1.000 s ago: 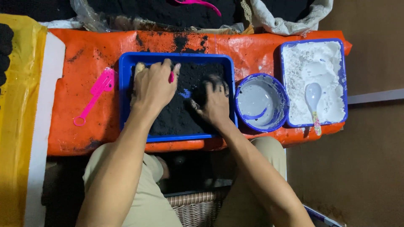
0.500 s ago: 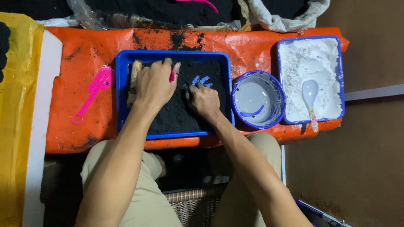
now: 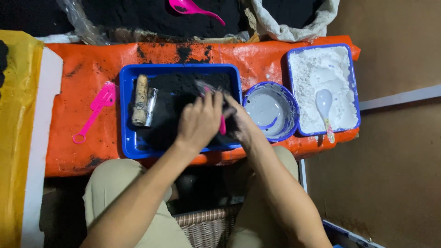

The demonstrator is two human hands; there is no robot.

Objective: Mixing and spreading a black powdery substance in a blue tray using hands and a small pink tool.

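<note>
A blue tray (image 3: pixel 125 115) holds black powder (image 3: pixel 181 89) on an orange sheet (image 3: pixel 82 64). My left hand (image 3: pixel 200 121) and my right hand (image 3: pixel 240 124) meet over the tray's right part, fingers dark with powder. A small pink item (image 3: pixel 223 125) shows between them, gripped by the left hand. A thin clear scrap (image 3: pixel 202 85) sticks up above the fingers. What the right hand's fingers hold is hidden. A wooden cylinder (image 3: pixel 140 100) and a metal tube (image 3: pixel 151 106) lie uncovered at the tray's left end.
A pink scoop (image 3: pixel 96 110) lies left of the tray. To the right stand a blue bowl (image 3: pixel 285 94) with grey liquid and a blue tray of white powder (image 3: pixel 321 69) with a white spoon (image 3: pixel 324 103). Behind are sacks of black powder and a pink spoon (image 3: pixel 188 7). A wicker basket (image 3: pixel 202 225) sits between my knees.
Both hands have moved from the tray's left and middle to its right part and come together. The wooden cylinder and metal tube, covered before, now show.
</note>
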